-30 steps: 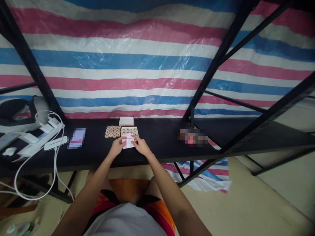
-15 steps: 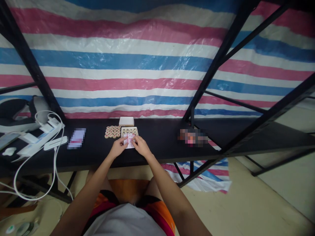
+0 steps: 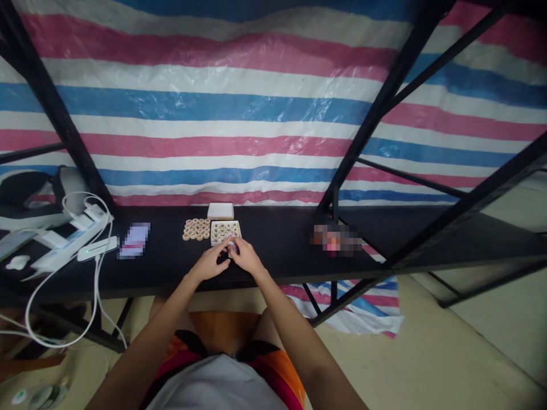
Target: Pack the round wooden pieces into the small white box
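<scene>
My left hand [image 3: 210, 263] and my right hand [image 3: 247, 255] meet over the dark tabletop. Between their fingers is a small, bunched piece of pink and white paper [image 3: 232, 248], mostly hidden by the fingers. Just behind my hands sits an open white box [image 3: 219, 232] with rows of round pieces with dark marks. Left of that box, round pieces with red marks [image 3: 196, 229] stand in rows on the table. A white box or lid [image 3: 220, 210] lies behind the open box.
At the left are a power strip [image 3: 68, 245] with looping white cables, a white device [image 3: 98, 249] and a blurred phone-like object [image 3: 135, 240]. A blurred item [image 3: 335, 239] lies to the right on the black table [image 3: 282, 245]. Black frame bars rise on both sides.
The paper that was spread flat between my hands is now folded or crumpled small. My fingers have come together around it, and more of the open box's pieces show.
</scene>
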Tool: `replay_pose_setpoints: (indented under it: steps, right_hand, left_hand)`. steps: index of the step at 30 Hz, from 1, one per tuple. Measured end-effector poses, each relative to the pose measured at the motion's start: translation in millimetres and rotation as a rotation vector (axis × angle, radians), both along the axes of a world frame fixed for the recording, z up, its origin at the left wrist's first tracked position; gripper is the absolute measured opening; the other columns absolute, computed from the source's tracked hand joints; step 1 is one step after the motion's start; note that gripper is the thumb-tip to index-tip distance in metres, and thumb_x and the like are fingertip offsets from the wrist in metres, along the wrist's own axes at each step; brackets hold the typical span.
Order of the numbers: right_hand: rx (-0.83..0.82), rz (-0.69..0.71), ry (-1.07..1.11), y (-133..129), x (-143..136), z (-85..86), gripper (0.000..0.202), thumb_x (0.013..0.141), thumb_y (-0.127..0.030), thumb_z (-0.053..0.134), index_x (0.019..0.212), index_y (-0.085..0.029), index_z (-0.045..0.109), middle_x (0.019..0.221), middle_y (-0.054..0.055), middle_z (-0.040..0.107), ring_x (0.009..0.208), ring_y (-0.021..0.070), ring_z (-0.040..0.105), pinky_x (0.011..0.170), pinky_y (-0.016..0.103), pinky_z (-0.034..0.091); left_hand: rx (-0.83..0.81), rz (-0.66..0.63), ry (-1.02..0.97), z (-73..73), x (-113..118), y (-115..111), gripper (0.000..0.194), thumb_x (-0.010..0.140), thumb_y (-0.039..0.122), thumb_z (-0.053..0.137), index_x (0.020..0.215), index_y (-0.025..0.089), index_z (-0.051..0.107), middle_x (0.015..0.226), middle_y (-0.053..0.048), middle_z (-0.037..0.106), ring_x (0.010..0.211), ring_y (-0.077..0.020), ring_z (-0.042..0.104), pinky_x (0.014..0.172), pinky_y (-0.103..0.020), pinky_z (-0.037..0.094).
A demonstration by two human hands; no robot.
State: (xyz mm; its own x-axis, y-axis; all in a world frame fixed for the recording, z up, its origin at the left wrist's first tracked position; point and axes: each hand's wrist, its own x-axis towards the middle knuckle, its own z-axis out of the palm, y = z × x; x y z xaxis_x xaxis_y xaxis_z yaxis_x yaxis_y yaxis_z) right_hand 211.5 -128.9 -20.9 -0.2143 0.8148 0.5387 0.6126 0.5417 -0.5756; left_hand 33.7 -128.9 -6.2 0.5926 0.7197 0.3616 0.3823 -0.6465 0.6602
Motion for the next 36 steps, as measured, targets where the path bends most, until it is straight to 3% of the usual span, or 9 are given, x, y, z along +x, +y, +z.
replay_pose_setpoints:
  steps: [6,10,15,18,23,30,36]
  right_hand:
    - [0.156,-0.025,-0.004,-2.2,2.1,-1.1,0.028,0.089,-0.018,0.038,0.109,-0.019,0.057,0.102,0.009,0.062,0.100,0.0191,0.055,0.091,0.034,0.044]
    - [0.211,0.018,-0.125,-5.1,2.0,-1.2,0.030,0.090,-0.016,0.035,0.109,-0.019,0.058,0.098,0.009,0.062,0.100,0.0202,0.054,0.090,0.035,0.045]
    - [0.233,0.015,-0.128,-6.2,1.3,1.4,0.032,0.091,-0.015,0.033,0.112,-0.019,0.057,0.100,0.010,0.061,0.099,0.0214,0.054,0.091,0.038,0.045]
    - [0.237,-0.005,-0.111,-5.9,0.9,2.6,0.031,0.092,-0.017,0.033,0.113,-0.018,0.056,0.102,0.011,0.061,0.100,0.0220,0.053,0.091,0.038,0.045]
    - [0.228,-0.039,-0.102,-3.1,0.9,0.0,0.031,0.093,-0.021,0.034,0.116,-0.018,0.055,0.103,0.011,0.062,0.101,0.0224,0.054,0.093,0.039,0.044]
    - [0.238,-0.091,-0.036,0.7,1.6,-6.9,0.032,0.092,-0.025,0.039,0.122,-0.018,0.048,0.108,0.012,0.061,0.102,0.0219,0.056,0.090,0.039,0.048]
    - [0.258,-0.135,-0.024,-0.4,0.3,-8.7,0.023,0.092,-0.026,0.040,0.110,-0.017,0.051,0.098,0.011,0.061,0.093,0.0210,0.060,0.084,0.037,0.051]
  left_hand:
    - [-0.042,0.187,-0.170,-12.3,0.2,13.1,0.072,0.080,0.025,0.053,0.145,0.023,0.022,0.126,-0.010,0.056,0.089,-0.0145,0.060,0.077,-0.028,0.050]
    - [-0.129,0.304,-0.300,-20.6,1.5,23.8,0.066,0.078,0.028,0.057,0.139,0.020,0.034,0.122,-0.012,0.057,0.084,-0.0138,0.061,0.067,-0.024,0.050]
    - [-0.146,0.280,-0.275,-22.0,2.1,27.1,0.038,0.076,0.032,0.059,0.109,0.015,0.060,0.107,-0.011,0.064,0.084,-0.0171,0.062,0.063,-0.024,0.049]
    - [-0.141,0.293,-0.255,-20.9,1.1,26.3,0.028,0.077,0.036,0.057,0.094,0.014,0.064,0.092,-0.007,0.067,0.078,-0.0171,0.062,0.065,-0.026,0.049]
    - [-0.190,0.305,-0.313,-16.9,-0.3,24.1,0.034,0.079,0.044,0.056,0.092,0.013,0.064,0.088,-0.006,0.068,0.074,-0.0172,0.062,0.069,-0.027,0.050]
    - [-0.137,0.363,-0.331,-15.2,-2.4,23.5,0.039,0.080,0.048,0.054,0.090,0.013,0.065,0.081,-0.004,0.067,0.074,-0.0167,0.060,0.072,-0.026,0.047]
    - [-0.131,0.436,-0.401,-18.2,-4.7,26.2,0.040,0.078,0.048,0.055,0.095,0.012,0.063,0.066,0.000,0.059,0.063,-0.0135,0.053,0.064,-0.024,0.042]
